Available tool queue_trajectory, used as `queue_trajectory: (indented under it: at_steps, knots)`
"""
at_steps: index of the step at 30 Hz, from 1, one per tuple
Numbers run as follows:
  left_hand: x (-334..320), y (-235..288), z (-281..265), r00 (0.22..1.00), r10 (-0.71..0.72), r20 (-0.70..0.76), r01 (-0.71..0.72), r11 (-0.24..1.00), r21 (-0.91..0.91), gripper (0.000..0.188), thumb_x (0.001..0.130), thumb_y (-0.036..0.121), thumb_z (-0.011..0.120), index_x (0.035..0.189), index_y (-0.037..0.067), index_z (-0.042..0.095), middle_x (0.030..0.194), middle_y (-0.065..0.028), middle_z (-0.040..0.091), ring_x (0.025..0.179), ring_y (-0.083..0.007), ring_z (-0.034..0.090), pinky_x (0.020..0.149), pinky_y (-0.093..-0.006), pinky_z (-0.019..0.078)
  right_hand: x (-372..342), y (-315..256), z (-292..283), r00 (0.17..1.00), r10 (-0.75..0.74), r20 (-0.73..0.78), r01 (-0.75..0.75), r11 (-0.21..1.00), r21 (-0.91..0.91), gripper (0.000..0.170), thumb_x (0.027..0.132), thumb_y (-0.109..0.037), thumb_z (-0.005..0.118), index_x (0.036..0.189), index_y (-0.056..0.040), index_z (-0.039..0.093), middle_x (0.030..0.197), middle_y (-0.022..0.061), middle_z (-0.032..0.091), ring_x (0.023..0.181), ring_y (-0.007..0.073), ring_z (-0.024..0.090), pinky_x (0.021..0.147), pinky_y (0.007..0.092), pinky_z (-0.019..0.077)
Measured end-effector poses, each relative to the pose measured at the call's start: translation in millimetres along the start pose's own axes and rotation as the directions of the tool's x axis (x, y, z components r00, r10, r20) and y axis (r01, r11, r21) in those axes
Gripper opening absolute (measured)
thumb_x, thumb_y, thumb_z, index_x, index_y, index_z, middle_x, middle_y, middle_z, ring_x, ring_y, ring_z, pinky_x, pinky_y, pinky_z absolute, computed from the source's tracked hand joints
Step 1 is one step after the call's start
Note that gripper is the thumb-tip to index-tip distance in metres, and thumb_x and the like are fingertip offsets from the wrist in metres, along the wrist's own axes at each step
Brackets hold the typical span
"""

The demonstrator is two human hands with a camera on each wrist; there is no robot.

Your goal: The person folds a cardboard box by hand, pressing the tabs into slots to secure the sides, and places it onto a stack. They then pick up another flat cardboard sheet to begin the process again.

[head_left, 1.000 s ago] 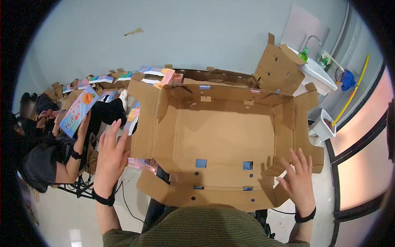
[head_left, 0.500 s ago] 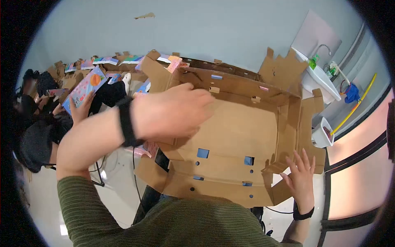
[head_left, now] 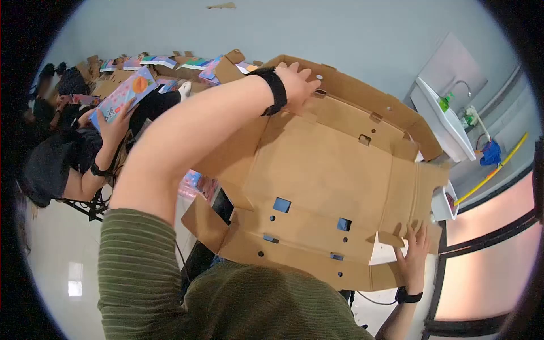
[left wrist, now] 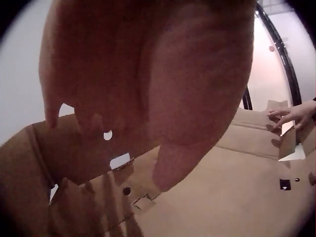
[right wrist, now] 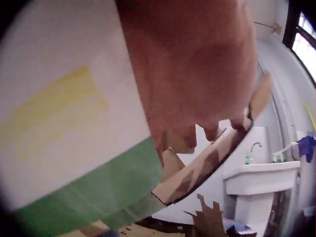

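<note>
A partly unfolded brown cardboard box [head_left: 323,158] lies in front of me in the head view, its plain inside facing up, with slots and round holes. My left hand [head_left: 297,86] reaches across to the far wall [head_left: 362,90], fingers spread against it. In the left wrist view the left hand [left wrist: 148,74] points down over that wall, its thumb above the box floor. My right hand [head_left: 415,255] rests at the near right side flap [head_left: 419,192] with fingers straight. The right wrist view shows the box's white and green outer face [right wrist: 98,182] beside the right hand [right wrist: 190,74].
To the left a person in a black cap [head_left: 42,175] holds a printed carton [head_left: 124,99] with an orange fruit on it. Behind run more cardboard pieces with colourful edges [head_left: 158,60]. A white sink [head_left: 447,122] and a white bin [head_left: 445,204] stand at the right.
My left hand has swung from the box's left side over to its far wall. That wall now stands taller and leans back, its folded edge opened up. The right hand stays at the right side.
</note>
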State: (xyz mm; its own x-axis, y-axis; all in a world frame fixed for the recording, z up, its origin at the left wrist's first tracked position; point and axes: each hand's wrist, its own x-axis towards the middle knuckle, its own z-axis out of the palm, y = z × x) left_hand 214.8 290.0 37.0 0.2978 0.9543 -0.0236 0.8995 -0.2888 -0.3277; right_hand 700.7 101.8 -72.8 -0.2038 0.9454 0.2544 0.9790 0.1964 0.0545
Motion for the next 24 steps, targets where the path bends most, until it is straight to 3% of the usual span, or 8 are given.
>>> queue_trajectory:
  at_steps: [3, 9, 11, 13, 15, 18, 21, 24]
  knots:
    - [17.6, -16.5, 29.9, 0.995, -0.090, 0.053, 0.093, 0.993, -0.067, 0.093, 0.084, 0.053, 0.072, 0.160, 0.017, 0.032, 0.163, -0.0139, 0.034, 0.149, -0.0357, 0.033, 0.117, -0.0562, 0.0325, -2.8, 41.7, 43.2, 0.974, 0.012, 0.225, -0.102, 0.914, 0.392, 0.080, 0.084, -0.020, 0.078, 0.155, -0.0116, 0.042, 0.167, 0.0260, 0.020, 0.154, 0.0437, 0.019, 0.125, 0.0544, 0.0182]
    - [40.1, -40.8, 128.5, 0.965, -0.235, -0.117, 0.229, 0.971, -0.064, 0.095, 0.089, 0.076, 0.052, 0.159, 0.015, 0.034, 0.166, -0.0112, 0.031, 0.154, -0.0313, 0.025, 0.121, -0.0598, 0.0191, -22.9, 51.9, 95.3, 0.937, -0.038, 0.347, -0.223, 0.699, 0.679, 0.084, 0.093, -0.025, 0.073, 0.162, -0.0091, 0.027, 0.170, 0.0214, 0.016, 0.157, 0.0337, 0.015, 0.126, 0.0448, 0.0188]
    - [30.8, -34.7, 142.7, 0.959, -0.282, 0.035, 0.283, 0.956, -0.077, 0.092, 0.094, 0.076, 0.038, 0.162, 0.015, 0.029, 0.169, -0.0109, 0.025, 0.156, -0.0295, 0.019, 0.121, -0.0624, 0.0153, -32.3, 51.1, 111.3, 0.884, -0.058, 0.464, -0.311, 0.668, 0.676, 0.083, 0.094, -0.022, 0.072, 0.161, -0.0056, 0.027, 0.169, 0.0213, 0.018, 0.157, 0.0326, 0.016, 0.126, 0.0419, 0.0191]
    - [31.3, -32.4, 163.9, 0.935, -0.306, 0.182, 0.352, 0.865, -0.356, 0.090, 0.095, 0.074, 0.037, 0.164, 0.018, 0.023, 0.169, -0.0125, 0.023, 0.157, -0.0303, 0.018, 0.122, -0.0634, 0.0156, -45.3, 51.8, 138.2, 0.864, -0.108, 0.492, -0.311, 0.654, 0.690, 0.082, 0.095, -0.020, 0.069, 0.161, -0.0011, 0.024, 0.168, 0.0219, 0.020, 0.157, 0.0321, 0.016, 0.126, 0.0388, 0.0183]
    - [29.3, -31.5, 169.7, 0.907, -0.212, 0.364, 0.377, 0.793, -0.478, 0.095, 0.094, 0.075, 0.039, 0.163, 0.012, 0.023, 0.169, -0.0167, 0.021, 0.155, -0.0350, 0.024, 0.122, -0.0567, 0.0232, -55.7, 43.0, 158.5, 0.853, -0.111, 0.510, -0.373, 0.554, 0.744, 0.070, 0.097, -0.020, 0.067, 0.155, 0.0007, 0.036, 0.161, 0.0227, 0.037, 0.152, 0.0316, 0.032, 0.123, 0.0400, 0.0265]
    - [19.1, -41.7, 156.0, 0.916, -0.079, 0.393, 0.209, 0.930, -0.302, 0.098, 0.095, 0.075, 0.038, 0.163, 0.006, 0.020, 0.169, -0.0198, 0.020, 0.150, -0.0390, 0.033, 0.121, -0.0484, 0.0315, -53.5, 41.2, 139.1, 0.731, -0.137, 0.669, -0.475, 0.602, 0.642, 0.052, 0.098, -0.020, 0.065, 0.143, 0.0023, 0.052, 0.146, 0.0223, 0.055, 0.138, 0.0306, 0.051, 0.113, 0.0394, 0.0396]
    - [-29.5, -37.2, 86.0, 0.873, 0.123, 0.473, 0.000, 0.968, -0.252, 0.084, 0.095, 0.064, 0.053, 0.150, 0.001, 0.043, 0.150, -0.0229, 0.050, 0.133, -0.0369, 0.055, 0.110, -0.0487, 0.0436, -43.7, 45.5, 98.1, 0.728, 0.094, 0.679, -0.545, 0.680, 0.490, 0.040, 0.102, -0.021, 0.060, 0.133, 0.0030, 0.060, 0.132, 0.0209, 0.066, 0.124, 0.0273, 0.061, 0.104, 0.0371, 0.0461]
    - [-113.2, -15.8, 73.5, 0.956, 0.235, 0.174, -0.179, 0.941, -0.288, 0.072, 0.095, 0.056, 0.059, 0.143, 0.003, 0.052, 0.136, -0.0181, 0.062, 0.122, -0.0347, 0.060, 0.101, -0.0478, 0.0483, -40.1, 57.2, 64.6, 0.819, 0.126, 0.560, -0.457, 0.733, 0.503, 0.039, 0.106, -0.025, 0.054, 0.130, 0.0037, 0.062, 0.122, 0.0203, 0.070, 0.116, 0.0239, 0.064, 0.099, 0.0352, 0.0484]
